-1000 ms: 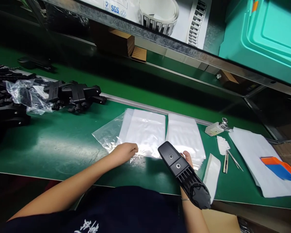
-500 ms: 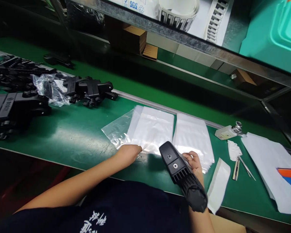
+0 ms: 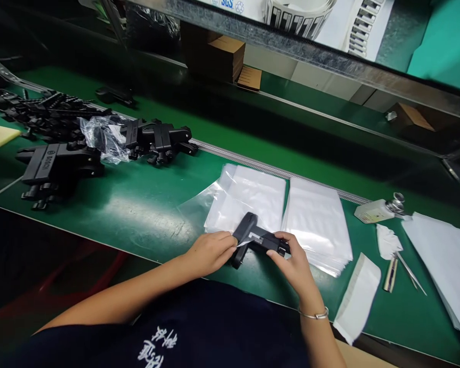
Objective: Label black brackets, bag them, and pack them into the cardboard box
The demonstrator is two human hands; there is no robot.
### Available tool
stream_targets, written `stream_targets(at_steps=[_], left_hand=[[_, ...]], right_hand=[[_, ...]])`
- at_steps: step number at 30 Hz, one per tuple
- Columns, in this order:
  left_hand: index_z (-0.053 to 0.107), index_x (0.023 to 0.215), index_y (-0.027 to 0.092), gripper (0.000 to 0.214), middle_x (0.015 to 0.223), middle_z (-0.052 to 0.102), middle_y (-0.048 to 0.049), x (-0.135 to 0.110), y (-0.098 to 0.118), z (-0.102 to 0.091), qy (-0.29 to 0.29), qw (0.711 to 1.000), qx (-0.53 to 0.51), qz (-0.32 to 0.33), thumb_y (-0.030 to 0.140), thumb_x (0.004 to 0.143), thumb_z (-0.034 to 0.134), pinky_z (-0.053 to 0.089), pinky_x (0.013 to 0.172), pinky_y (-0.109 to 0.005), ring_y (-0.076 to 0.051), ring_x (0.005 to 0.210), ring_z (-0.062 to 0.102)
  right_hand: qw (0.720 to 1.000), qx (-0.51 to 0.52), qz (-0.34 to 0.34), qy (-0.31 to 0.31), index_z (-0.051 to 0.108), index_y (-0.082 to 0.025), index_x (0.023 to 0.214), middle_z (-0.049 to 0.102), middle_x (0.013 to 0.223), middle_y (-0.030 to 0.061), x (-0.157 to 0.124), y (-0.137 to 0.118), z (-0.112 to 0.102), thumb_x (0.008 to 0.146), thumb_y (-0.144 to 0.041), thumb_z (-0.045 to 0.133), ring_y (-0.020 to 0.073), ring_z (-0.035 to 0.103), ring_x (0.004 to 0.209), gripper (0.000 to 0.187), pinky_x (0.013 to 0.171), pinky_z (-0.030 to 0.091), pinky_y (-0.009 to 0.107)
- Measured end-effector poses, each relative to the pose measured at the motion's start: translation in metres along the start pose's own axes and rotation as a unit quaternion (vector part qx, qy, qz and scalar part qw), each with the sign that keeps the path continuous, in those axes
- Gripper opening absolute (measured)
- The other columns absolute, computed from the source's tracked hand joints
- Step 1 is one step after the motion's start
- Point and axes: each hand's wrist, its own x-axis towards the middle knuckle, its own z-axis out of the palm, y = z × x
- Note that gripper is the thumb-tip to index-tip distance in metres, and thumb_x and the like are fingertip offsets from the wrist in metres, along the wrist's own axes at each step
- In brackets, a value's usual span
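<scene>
A black plastic part (image 3: 253,237) lies across the near edge of a stack of clear plastic bags (image 3: 249,202) on the green bench top (image 3: 138,209). My right hand (image 3: 291,263) grips its right end. My left hand (image 3: 210,250) pinches the edge of a bag right at the part's left end. A second stack of clear bags (image 3: 318,220) lies just to the right.
Several black plastic parts (image 3: 57,163) and a crumpled clear bag (image 3: 103,135) lie at the left. To the right are a small bottle (image 3: 375,209), a white wipe (image 3: 387,240), tweezers (image 3: 410,266), a narrow white sheet (image 3: 358,296) and white papers (image 3: 444,255). A shelf edge (image 3: 291,46) runs overhead.
My right hand brought the black part down from upright near the bench edge and turned it sideways onto the bags. My left hand stayed on the bag edge. The view shifted left.
</scene>
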Motion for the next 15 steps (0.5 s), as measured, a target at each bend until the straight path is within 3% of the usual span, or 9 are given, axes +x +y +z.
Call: stream_targets(at_steps=[5,8,10,13,15], left_hand=[[0.053,0.08,0.02,0.012,0.066,0.059,0.0034,0.013,0.008,0.001,-0.015,0.997,-0.069,0.003,0.017,0.089,0.046,0.04,0.058,-0.021,-0.012,0.058,0.057],[0.053,0.078,0.019,0.015,0.067,0.061,0.0014,0.029,0.02,0.005,0.019,0.995,-0.059,0.074,0.02,0.091,0.045,0.041,0.058,-0.022,-0.013,0.06,0.059],[0.054,0.079,0.019,0.017,0.066,0.061,0.001,0.037,0.027,0.005,0.043,0.992,-0.059,0.107,0.021,0.093,0.043,0.042,0.058,-0.023,-0.013,0.058,0.059],[0.054,0.079,0.019,0.017,0.063,0.06,0.0026,0.044,0.035,0.002,0.065,0.989,-0.076,0.105,0.02,0.092,0.043,0.041,0.055,-0.022,-0.012,0.054,0.057],[0.055,0.079,0.019,0.018,0.063,0.06,0.0022,0.049,0.043,0.003,0.085,0.987,-0.082,0.111,0.019,0.092,0.042,0.042,0.056,-0.022,-0.012,0.055,0.057]], right_hand=[[0.987,-0.041,-0.051,0.149,0.057,-0.021,0.105,0.063,0.109,0.0108,-0.002,-0.006,0.025,0.086,-0.036,0.061,0.0262,0.06,0.105,0.025,0.092,0.05,0.047],[0.983,-0.048,-0.097,0.15,0.059,-0.02,0.104,0.064,0.108,0.0114,0.0,-0.013,0.035,0.088,-0.034,0.059,0.0265,0.06,0.108,0.02,0.094,0.05,0.048],[0.985,-0.04,-0.079,0.149,0.059,-0.02,0.104,0.065,0.107,0.0108,0.001,-0.014,0.037,0.089,-0.033,0.059,0.0256,0.061,0.106,0.02,0.092,0.051,0.046],[0.981,-0.053,-0.055,0.177,0.061,-0.019,0.109,0.065,0.109,0.0115,0.001,-0.011,0.038,0.089,-0.034,0.059,0.0255,0.062,0.105,0.025,0.093,0.052,0.047],[0.977,-0.073,-0.093,0.178,0.062,-0.019,0.114,0.065,0.113,0.0131,0.004,-0.007,0.039,0.091,-0.035,0.056,0.0268,0.061,0.109,0.029,0.095,0.051,0.049]])
